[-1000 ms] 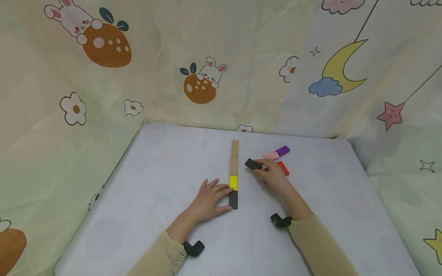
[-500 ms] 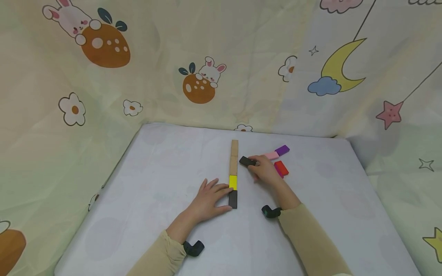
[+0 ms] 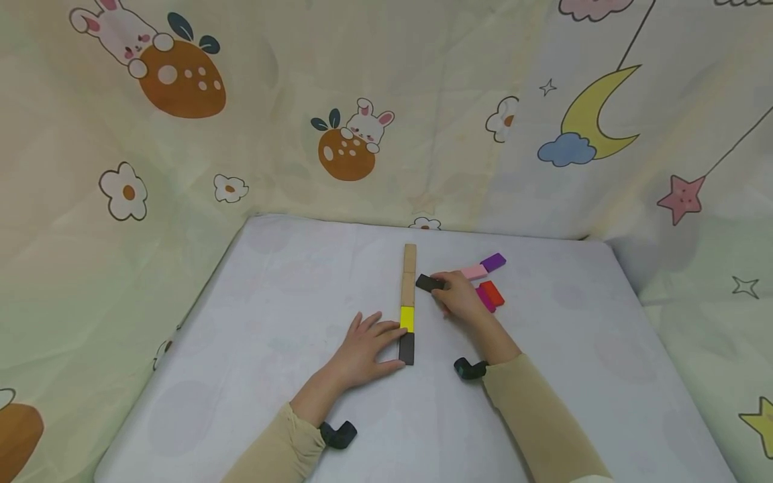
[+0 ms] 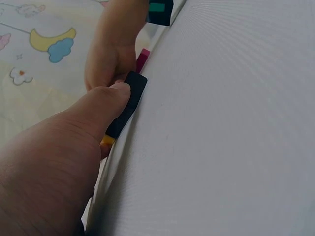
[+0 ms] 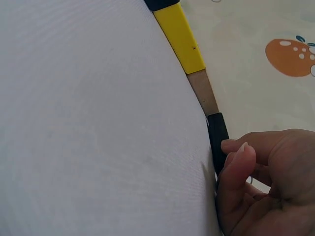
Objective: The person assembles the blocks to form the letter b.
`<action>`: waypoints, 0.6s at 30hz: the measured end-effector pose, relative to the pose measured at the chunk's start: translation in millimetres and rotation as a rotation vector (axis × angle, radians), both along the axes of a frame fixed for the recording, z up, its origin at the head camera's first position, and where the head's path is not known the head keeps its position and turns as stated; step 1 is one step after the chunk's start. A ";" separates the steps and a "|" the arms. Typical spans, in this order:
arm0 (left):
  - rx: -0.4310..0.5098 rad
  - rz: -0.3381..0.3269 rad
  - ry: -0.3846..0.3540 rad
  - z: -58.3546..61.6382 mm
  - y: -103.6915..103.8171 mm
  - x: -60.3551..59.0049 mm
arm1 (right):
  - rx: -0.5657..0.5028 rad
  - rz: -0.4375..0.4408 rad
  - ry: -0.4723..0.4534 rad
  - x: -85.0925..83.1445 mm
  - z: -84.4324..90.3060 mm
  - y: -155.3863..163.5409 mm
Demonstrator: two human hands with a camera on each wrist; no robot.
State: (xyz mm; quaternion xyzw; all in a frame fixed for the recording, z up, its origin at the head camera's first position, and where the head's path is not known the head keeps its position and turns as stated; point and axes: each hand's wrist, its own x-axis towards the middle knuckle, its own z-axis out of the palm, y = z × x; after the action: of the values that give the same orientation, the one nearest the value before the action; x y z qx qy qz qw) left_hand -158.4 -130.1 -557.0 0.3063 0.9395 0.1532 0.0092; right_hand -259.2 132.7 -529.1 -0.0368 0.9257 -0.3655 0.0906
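Note:
Flat blocks form a straight row in the head view: two natural wood blocks point(image 3: 408, 288) at the far end, then a yellow block point(image 3: 407, 318), then a black block point(image 3: 406, 351) nearest me. My left hand point(image 3: 356, 353) lies spread beside the row. Its thumb touches the near end of that black block, and its fingertips reach the yellow one. With my right hand point(image 3: 461, 296) I pinch another black block point(image 3: 427, 283), angled at the right side of the wood blocks. The right wrist view shows thumb and fingers at one end of this block point(image 5: 216, 137).
Right of the row lie a pink block point(image 3: 474, 272), a purple block point(image 3: 493, 261), a red block point(image 3: 492, 293) and a magenta block point(image 3: 485, 300). A white table point(image 3: 290, 275) carries everything, with patterned cloth point(image 3: 272, 134) hanging behind it.
My right hand has moved left with its black block, up close to the wood blocks. This leaves the magenta block more visible. The left hand and the row have stayed put.

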 end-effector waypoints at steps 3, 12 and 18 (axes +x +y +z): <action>0.010 -0.012 0.009 -1.1 -0.2 0.2 | 0.005 -0.001 0.001 -0.3 -0.8 -0.5; 0.018 -0.025 0.020 -2.6 -0.6 0.3 | 0.037 0.012 0.042 -3.8 -3.7 -0.3; 0.023 -0.023 0.030 -4.9 -0.3 -0.9 | 0.020 0.010 0.023 -4.5 -3.6 0.0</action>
State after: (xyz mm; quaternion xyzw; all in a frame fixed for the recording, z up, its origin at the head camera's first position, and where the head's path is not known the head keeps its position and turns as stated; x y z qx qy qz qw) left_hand -159.3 -130.4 -561.9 0.3194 0.9341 0.1593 -0.0064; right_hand -263.7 132.7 -532.7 -0.0448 0.9301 -0.3553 0.0819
